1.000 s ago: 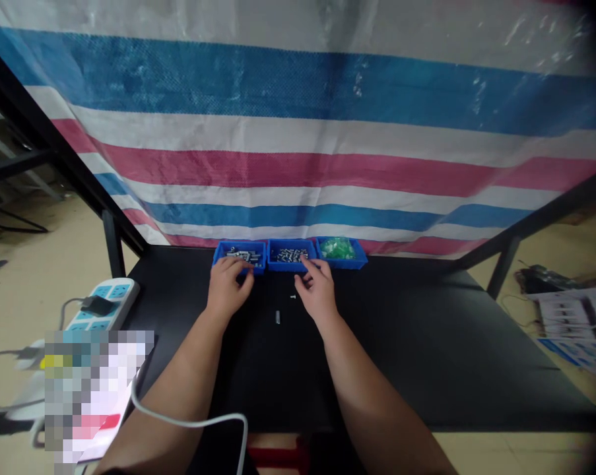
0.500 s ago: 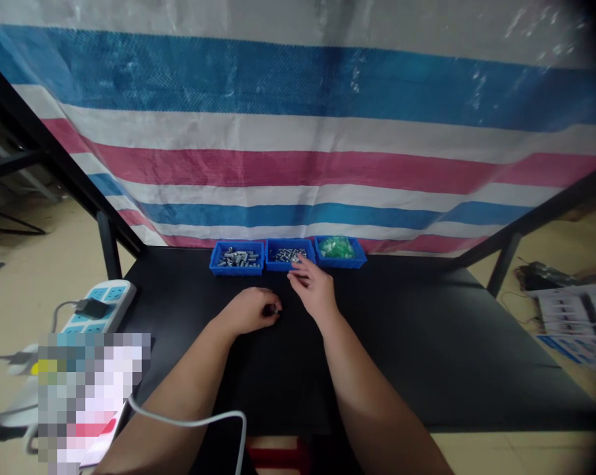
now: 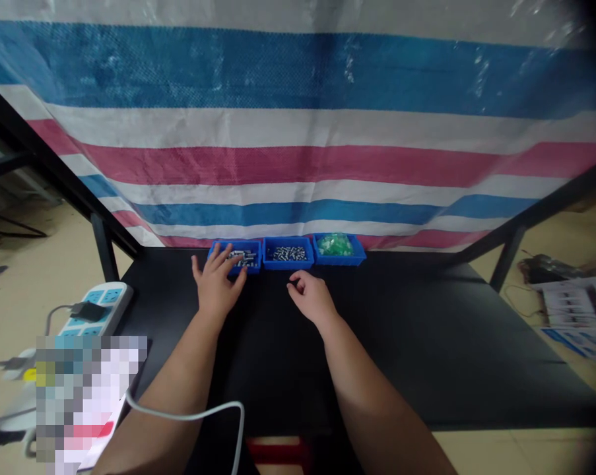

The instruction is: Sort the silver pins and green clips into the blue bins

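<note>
My left hand (image 3: 217,284) is spread out, its fingertips over the left blue bin (image 3: 255,269), which holds small silvery metal cylinders (image 3: 243,256). No object shows in it. My right hand (image 3: 313,298) hovers just in front of the middle blue bin (image 3: 288,266), thumb and fingers curled together; whatever they hold, if anything, is hidden. Small shiny metal pieces (image 3: 290,253) lie in that middle bin. To its right stands another blue bin (image 3: 344,261) heaped with green, translucent plastic pieces (image 3: 336,245).
The bins stand along the back of the black table (image 3: 401,343), against a striped tarp (image 3: 288,165). At left lie a power strip (image 3: 102,307) with plugs and a blurred flat item (image 3: 99,396). A white cable (image 3: 193,417) crosses my left forearm.
My left hand has moved left and forward from the table's middle to the left bin, its fingers opening out. My right hand has drawn back from the middle bin, fingers now curled.
</note>
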The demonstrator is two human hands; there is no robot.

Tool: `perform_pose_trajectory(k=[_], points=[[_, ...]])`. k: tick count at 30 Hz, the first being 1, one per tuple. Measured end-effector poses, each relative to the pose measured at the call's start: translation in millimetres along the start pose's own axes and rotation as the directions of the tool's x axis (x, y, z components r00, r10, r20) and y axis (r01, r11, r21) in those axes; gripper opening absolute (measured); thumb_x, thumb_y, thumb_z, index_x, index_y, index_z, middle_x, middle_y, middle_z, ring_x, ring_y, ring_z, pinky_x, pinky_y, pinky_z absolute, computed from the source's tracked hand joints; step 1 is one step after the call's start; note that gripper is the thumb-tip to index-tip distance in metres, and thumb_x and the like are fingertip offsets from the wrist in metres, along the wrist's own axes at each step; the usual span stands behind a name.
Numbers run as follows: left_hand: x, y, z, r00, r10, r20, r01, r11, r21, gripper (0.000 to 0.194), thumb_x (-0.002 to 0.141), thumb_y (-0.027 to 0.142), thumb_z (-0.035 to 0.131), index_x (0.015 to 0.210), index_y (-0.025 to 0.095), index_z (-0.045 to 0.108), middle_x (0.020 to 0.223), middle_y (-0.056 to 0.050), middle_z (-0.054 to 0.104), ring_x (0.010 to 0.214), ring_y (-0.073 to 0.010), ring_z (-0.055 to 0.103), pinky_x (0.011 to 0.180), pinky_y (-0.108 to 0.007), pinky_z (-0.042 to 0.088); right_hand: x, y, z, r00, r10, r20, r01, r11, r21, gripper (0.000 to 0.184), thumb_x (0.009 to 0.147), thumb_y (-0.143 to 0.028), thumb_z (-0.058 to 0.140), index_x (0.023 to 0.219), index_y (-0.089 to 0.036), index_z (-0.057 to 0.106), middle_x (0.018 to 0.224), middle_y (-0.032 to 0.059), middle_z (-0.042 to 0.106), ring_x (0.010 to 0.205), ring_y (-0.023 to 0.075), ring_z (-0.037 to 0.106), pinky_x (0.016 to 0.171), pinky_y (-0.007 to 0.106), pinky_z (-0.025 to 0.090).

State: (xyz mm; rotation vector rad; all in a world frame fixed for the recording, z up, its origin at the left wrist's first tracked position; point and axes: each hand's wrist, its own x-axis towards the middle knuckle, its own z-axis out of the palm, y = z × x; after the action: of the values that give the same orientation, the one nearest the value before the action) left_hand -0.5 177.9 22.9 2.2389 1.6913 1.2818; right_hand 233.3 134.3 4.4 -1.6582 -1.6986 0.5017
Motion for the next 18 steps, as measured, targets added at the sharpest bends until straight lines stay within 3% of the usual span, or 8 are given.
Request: perform_pose_trajectory(k=[2,5,7,10,12,15,18], points=[[1.7,-6.6,-0.9,0.999,-0.051,-0.001,0.051,0.997,0.063,0.018,0.087,0.031,0.065,0.105,0.030,0.071,0.144,-0.006,0.057,0.143,-0.0376,0.037,0.115,-0.073,-0.004,1.1,3.3,0.7,0.999,-0.005,-0.054,0.004,1.000,-0.010,0.040,0.086,-0.031,0.060,0.125,-0.025,0.061,0.065,-0.0042,0.062,0.058,0.0144,0.058,0.061,0.026,0.043],[1.3,-16.1,1.2,0.990,-0.142,0.025,0.139,0.986,0.096,0.023,0.090,0.036,0.062,0.110,0.029,0.070,0.150,-0.007,0.050,0.146,-0.0393,0.030,0.113,-0.078,0.000,5.0,9.2,2.3,0.993,0.022,-0.119,-0.027,0.999,-0.043,0.061,0.087,-0.030,0.061,0.146,-0.028,0.044,0.066,-0.0045,0.064,0.057,0.0149,0.059,0.056,0.025,0.039],[0.4,-23.2,4.2,0.979,-0.206,0.008,0.204,0.974,0.100,0.029,0.091,0.037,0.060,0.118,0.028,0.067,0.154,-0.010,0.044,0.149,-0.0398,0.025,0.114,-0.077,0.010,8.0,11.8,4.3,0.988,0.054,-0.141,-0.065,0.995,-0.076,0.057,0.087,-0.032,0.062,0.143,-0.028,0.048,0.063,-0.0038,0.063,0.056,0.0156,0.058,0.052,0.026,0.036],[0.1,-36.1,9.1,0.964,-0.255,-0.072,0.259,0.964,0.057,0.042,0.090,0.035,0.059,0.131,0.023,0.061,0.157,-0.014,0.037,0.151,-0.0390,0.020,0.118,-0.065,0.023,9.0,11.4,8.1,0.983,0.099,-0.153,-0.119,0.985,-0.128,0.041,0.087,-0.040,0.064,0.126,-0.026,0.059,0.062,-0.0022,0.063,0.056,0.0163,0.059,0.051,0.025,0.033],[0.7,-44.9,11.8,0.955,-0.285,-0.083,0.285,0.958,-0.007,0.047,0.090,0.034,0.059,0.135,0.022,0.057,0.153,-0.016,0.042,0.148,-0.0365,0.028,0.119,-0.056,0.030,4.8,9.5,9.7,0.983,0.118,-0.144,-0.138,0.980,-0.140,0.036,0.087,-0.046,0.064,0.117,-0.026,0.063,0.062,-0.0027,0.063,0.057,0.0161,0.059,0.052,0.024,0.034],[1.0,-52.8,14.3,0.951,-0.310,-0.004,0.308,0.944,-0.118,0.044,0.092,0.031,0.053,0.134,0.021,0.057,0.137,-0.015,0.056,0.134,-0.0303,0.049,0.114,-0.047,0.039,-10.3,7.9,8.0,0.983,0.105,-0.149,-0.118,0.990,-0.083,0.038,0.087,-0.055,0.061,0.109,-0.025,0.066,0.058,-0.0045,0.059,0.055,0.0148,0.057,0.056,0.024,0.039],[-2.7,-50.7,12.8,0.947,-0.320,0.011,0.318,0.934,-0.164,0.042,0.092,0.030,0.051,0.131,0.021,0.060,0.133,-0.013,0.059,0.127,-0.0283,0.055,0.111,-0.044,0.042,-36.5,10.3,-0.7,0.976,0.098,-0.193,-0.100,0.995,-0.001,0.044,0.088,-0.061,0.056,0.104,-0.022,0.068,0.058,-0.0046,0.057,0.053,0.0138,0.056,0.058,0.024,0.042]])
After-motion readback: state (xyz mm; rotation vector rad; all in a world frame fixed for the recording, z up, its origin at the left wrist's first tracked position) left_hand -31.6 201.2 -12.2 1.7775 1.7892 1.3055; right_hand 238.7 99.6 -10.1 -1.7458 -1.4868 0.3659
